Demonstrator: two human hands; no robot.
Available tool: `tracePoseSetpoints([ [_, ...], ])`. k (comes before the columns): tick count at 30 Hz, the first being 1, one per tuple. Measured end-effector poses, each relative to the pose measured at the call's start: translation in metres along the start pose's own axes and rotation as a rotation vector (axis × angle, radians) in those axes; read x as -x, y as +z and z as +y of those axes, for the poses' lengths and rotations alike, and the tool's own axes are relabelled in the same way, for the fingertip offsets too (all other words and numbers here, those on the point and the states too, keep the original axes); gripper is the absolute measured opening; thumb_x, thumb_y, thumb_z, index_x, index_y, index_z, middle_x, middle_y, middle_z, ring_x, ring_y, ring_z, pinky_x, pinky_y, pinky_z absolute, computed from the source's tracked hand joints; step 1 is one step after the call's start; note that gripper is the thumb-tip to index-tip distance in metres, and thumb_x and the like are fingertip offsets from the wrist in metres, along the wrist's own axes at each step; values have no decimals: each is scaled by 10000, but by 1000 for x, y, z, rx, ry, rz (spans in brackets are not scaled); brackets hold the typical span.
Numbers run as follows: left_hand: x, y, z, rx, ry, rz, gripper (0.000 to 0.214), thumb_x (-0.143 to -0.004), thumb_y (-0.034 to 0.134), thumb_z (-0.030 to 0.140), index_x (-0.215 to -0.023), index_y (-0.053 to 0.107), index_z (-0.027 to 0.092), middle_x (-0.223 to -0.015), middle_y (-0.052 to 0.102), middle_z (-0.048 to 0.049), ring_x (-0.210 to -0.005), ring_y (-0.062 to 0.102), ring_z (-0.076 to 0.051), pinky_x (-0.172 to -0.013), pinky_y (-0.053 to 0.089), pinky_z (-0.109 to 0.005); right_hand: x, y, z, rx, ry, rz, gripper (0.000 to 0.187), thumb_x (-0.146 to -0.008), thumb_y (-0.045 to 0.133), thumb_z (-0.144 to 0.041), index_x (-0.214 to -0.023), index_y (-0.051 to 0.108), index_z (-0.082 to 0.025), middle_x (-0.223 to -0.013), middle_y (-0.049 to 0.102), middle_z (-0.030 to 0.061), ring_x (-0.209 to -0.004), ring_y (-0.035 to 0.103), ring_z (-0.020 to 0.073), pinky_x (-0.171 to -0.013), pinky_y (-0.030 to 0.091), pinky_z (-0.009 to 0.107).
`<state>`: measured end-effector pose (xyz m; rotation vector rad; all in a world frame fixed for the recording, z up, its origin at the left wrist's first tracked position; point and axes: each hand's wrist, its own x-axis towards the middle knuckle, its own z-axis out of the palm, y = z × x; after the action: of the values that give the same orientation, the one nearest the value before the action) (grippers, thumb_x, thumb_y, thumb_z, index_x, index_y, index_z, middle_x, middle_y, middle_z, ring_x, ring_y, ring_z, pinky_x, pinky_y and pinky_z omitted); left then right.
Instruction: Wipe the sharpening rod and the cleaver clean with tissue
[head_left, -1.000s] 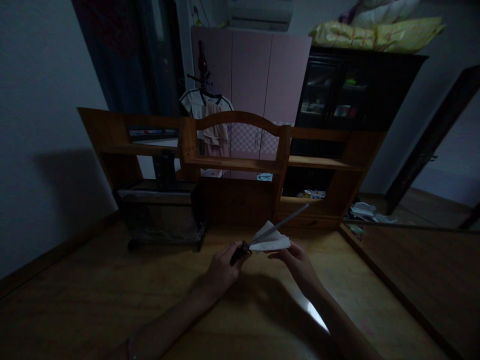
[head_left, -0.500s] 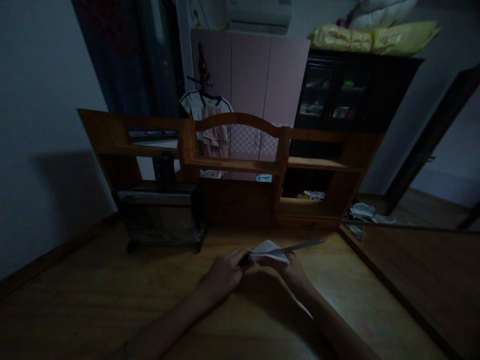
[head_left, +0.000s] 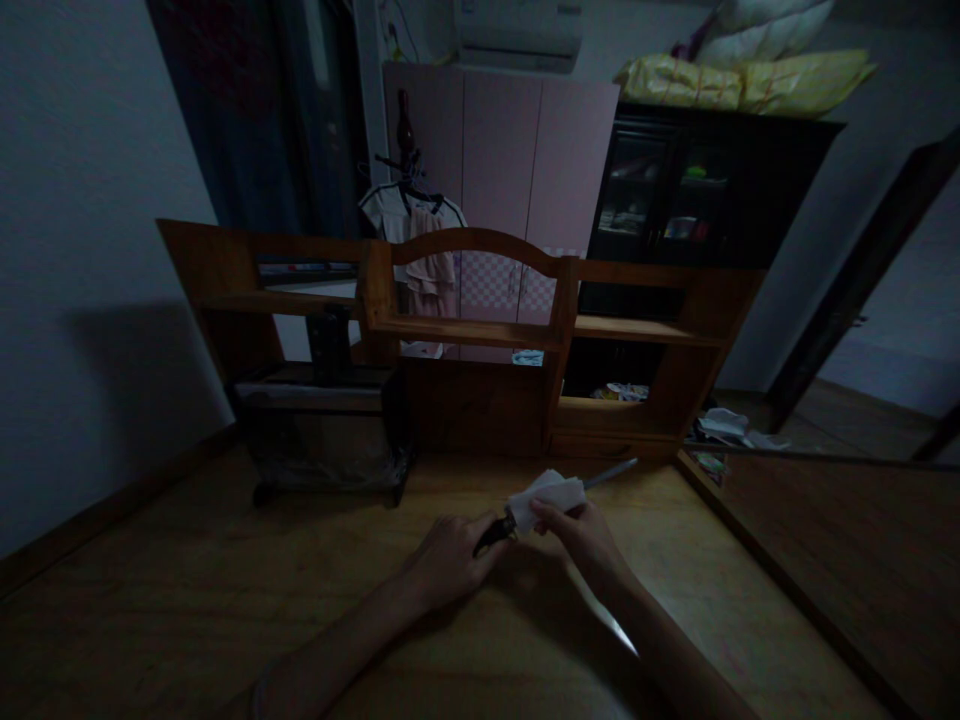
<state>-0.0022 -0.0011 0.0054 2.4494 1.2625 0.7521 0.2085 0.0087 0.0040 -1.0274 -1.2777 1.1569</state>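
Aslant over the bench (head_left: 300,620), a black-handled blade (head_left: 611,473) points rightward.
The left hand (head_left: 454,555), back upward, curls its fingers round the handle (head_left: 493,536); the right hand (head_left: 589,535) angles inward, thumb and fingers pinching white tissue (head_left: 553,492) around the blade.

Knife handle (head_left: 493,537) black, blade (head_left: 611,473) silver-grey; tissue (head_left: 555,490) white; tabletop (head_left: 225,580) yellow-brown, wood-grained; wardrobe (head_left: 499,150) pink with pink-white checkered band (head_left: 491,282); glass-fronted cabinet (head_left: 780,190) black

The white tissue (head_left: 551,494), earlier spread out with the blade (head_left: 611,473) lying across it, now wraps over that blade. The fingers (head_left: 553,517) of the right hand (head_left: 591,540) have moved onto the tissue's top. The blade slants less steeply than a second ago.
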Motion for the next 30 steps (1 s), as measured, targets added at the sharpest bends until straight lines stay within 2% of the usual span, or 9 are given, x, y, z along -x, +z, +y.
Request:
tracePoseSetpoints([
  [5,1,3,-1,-22,-8,9,269,-888,506,424,-1037,643,248,-852,715,-50,-756,671,-214,-657,461,-254,-6,-9,6,-119,17,82,235,-721,732,-364,-734,630,-153,-668,575,0,-569,481,119,-521,386,231],
  [10,0,4,-3,-32,-15,20,256,-889,513,407,-1041,640,245,-870,719,-47,-764,673,-207,-667,462,-250,-13,-20,2,-83,-35,171,230,-731,712,-373,-753,620,-163,-674,607,-2,-548,513,109,-501,421,216],
  [15,0,4,-1,-38,-31,49,270,-897,489,430,-1008,653,247,-839,722,-41,-734,674,-206,-641,457,-246,-24,-32,-4,131,-135,222,414,-851,430,-524,-642,581,-200,-651,654,-9,-511,537,87,-430,448,181],
  [17,0,4,-1,-48,-48,54,276,-894,494,440,-1014,650,247,-830,721,-41,-728,675,-207,-633,452,-246,-26,-37,-6,-68,-132,258,308,-850,511,-454,-682,589,-207,-670,650,-24,-523,549,78,-444,467,166],
  [19,0,5,-1,-62,-65,56,274,-892,501,439,-1017,648,244,-824,720,-43,-726,676,-210,-624,444,-245,-26,-42,-9,-445,-81,289,133,-783,672,-304,-720,593,-217,-662,626,-40,-540,563,72,-494,505,155],
  [21,0,6,-2,-80,-82,61,275,-894,501,438,-1018,644,239,-822,718,-46,-731,676,-216,-619,435,-247,-24,-44,-13,-785,2,262,129,-728,737,-203,-760,612,-211,-687,630,-34,-606,600,78,-588,552,157],
  [22,0,7,-3,-87,-90,70,276,-895,501,438,-1018,642,236,-821,718,-47,-734,676,-220,-620,432,-251,-23,-45,-15,-880,31,237,133,-729,739,-185,-789,622,-206,-728,644,-24,-668,622,86,-649,569,163],
  [25,0,8,-2,-61,-90,105,249,-908,491,413,-1028,625,241,-831,716,-33,-736,675,-218,-626,420,-256,-20,-45,-19,-1005,65,192,189,-729,738,-143,-886,642,-188,-883,674,2,-846,642,102,-809,566,175],
  [30,2,7,-1,-11,-80,157,221,-917,481,410,-926,605,227,-785,704,-28,-697,666,-204,-590,392,-247,-19,-42,-20,-978,58,208,264,-668,789,-116,-890,664,-184,-882,682,-6,-822,643,77,-813,548,109],
])
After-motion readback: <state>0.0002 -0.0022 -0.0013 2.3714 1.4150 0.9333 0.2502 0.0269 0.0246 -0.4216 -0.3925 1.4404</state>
